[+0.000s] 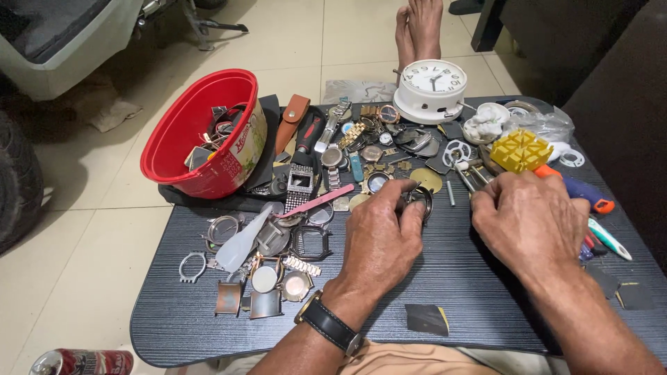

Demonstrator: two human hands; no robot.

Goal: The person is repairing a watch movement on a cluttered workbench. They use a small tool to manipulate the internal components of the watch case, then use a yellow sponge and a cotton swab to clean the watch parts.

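Note:
My left hand point(381, 236) rests on the dark grey table point(458, 278), its fingers pinched around a small round metal watch case point(420, 198). A black-strapped wristwatch point(328, 323) sits on that wrist. My right hand point(531, 222) lies to the right, fingers curled over thin metal tools point(467, 182) near a yellow plastic case holder point(520, 150). What the right fingers hold is hidden under the hand.
A red plastic bowl point(182, 135) with watch parts stands at the back left. Loose watch cases, straps and bezels point(278, 239) litter the left half. A white alarm clock point(431, 89) stands at the back. Screwdrivers point(597, 232) lie at the right edge. Bare feet point(419, 31) rest on the tiled floor beyond.

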